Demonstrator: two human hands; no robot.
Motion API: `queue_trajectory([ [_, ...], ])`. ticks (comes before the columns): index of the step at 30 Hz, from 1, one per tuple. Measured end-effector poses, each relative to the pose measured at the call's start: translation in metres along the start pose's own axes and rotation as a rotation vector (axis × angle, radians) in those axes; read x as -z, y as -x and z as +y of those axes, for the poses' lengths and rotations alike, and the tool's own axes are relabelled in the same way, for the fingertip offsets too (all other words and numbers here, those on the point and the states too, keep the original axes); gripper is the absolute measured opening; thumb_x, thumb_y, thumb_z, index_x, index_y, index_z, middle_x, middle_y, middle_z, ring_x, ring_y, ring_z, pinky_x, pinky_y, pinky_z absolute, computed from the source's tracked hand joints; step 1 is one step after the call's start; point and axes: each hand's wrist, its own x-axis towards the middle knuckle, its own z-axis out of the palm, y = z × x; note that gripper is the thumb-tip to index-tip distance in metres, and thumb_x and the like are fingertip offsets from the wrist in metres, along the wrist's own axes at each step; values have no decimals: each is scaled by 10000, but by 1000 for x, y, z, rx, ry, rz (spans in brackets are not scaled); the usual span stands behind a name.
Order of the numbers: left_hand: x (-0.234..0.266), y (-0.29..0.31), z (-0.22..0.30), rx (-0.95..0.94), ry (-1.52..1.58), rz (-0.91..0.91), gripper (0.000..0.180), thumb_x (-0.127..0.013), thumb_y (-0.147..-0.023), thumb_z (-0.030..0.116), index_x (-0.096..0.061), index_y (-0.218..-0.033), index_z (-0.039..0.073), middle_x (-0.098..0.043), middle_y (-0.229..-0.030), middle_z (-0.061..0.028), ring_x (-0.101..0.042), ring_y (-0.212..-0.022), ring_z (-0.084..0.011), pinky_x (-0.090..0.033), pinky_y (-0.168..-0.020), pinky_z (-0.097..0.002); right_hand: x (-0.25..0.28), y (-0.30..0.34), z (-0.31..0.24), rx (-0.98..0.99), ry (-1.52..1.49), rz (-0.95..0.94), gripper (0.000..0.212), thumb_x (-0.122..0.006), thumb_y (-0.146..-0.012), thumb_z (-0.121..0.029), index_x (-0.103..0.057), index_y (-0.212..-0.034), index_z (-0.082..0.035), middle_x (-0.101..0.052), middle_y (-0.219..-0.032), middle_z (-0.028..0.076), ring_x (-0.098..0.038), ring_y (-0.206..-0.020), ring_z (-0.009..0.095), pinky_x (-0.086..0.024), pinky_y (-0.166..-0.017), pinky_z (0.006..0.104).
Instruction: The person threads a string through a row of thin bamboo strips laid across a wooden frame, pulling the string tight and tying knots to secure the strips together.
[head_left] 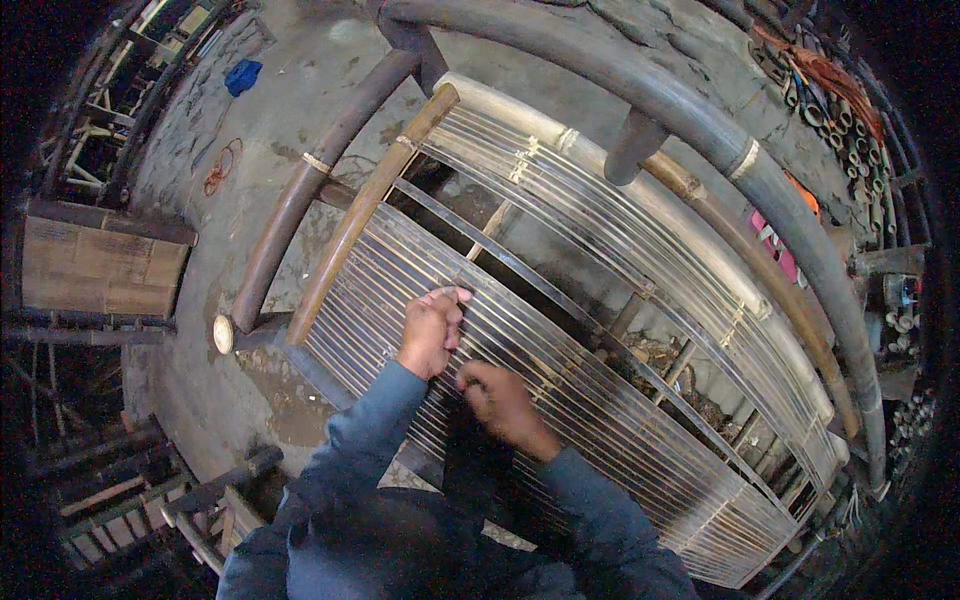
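A large bamboo bench lies under my hands, with a seat of thin slats (590, 425) in close rows. My left hand (433, 332) is closed above the seat's middle left, thumb and fingers pressed together. Nearer to me and a little right, my right hand (503, 408) is curled closed too, slightly blurred. Anything inside either hand is too small or hidden to make out. Beyond an open gap runs a second band of slats (600, 205), tied with pale lashings (525, 158). A brown bamboo pole (375, 213) borders the seat's left end.
Thick dark bamboo poles (690, 105) arch around the bench's far side. On the concrete floor (300, 85) lie a blue cloth (242, 77) and an orange cord (222, 168). Bamboo poles (850, 140) are stacked at the far right. A woven panel (100, 268) stands at the left.
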Motion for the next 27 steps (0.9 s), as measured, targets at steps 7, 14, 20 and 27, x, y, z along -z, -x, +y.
queue_trajectory([
  [7,-14,115,7,-358,-1087,-390,219,-505,-976,153,-672,-1044,29,-704,-947,-204,-699,-901,-361,-530,-840,-439,70,-55,12,-588,-1080,-116,291,-598,-1016,-267,-652,-1176,-30,-693,-917,126,-672,-768,205,-547,-687,337],
  [14,24,87,14,-610,-1050,-470,149,-599,-891,83,-656,-1020,35,-692,-1040,-188,-663,-992,-372,-522,-872,-456,95,-38,-15,-365,-513,-36,203,-673,-962,-211,-717,-1029,-25,-610,-774,-13,-473,-599,51,-386,-536,246],
  [20,28,-47,66,-1143,-1233,18,194,-645,-868,148,-690,-1030,51,-669,-1011,-156,-619,-1024,-351,-459,-952,-460,129,-11,-49,-139,-264,127,185,-702,-894,-186,-738,-951,-14,-705,-1120,107,-640,-1022,178,-505,-879,331],
  [27,21,-123,62,-853,-1435,-175,260,-663,-911,237,-722,-1074,44,-688,-1042,-191,-644,-994,-405,-502,-852,-481,121,-48,-48,-79,-749,154,182,-675,-938,-148,-669,-1002,21,-695,-1120,152,-686,-1005,269,-538,-911,391],
])
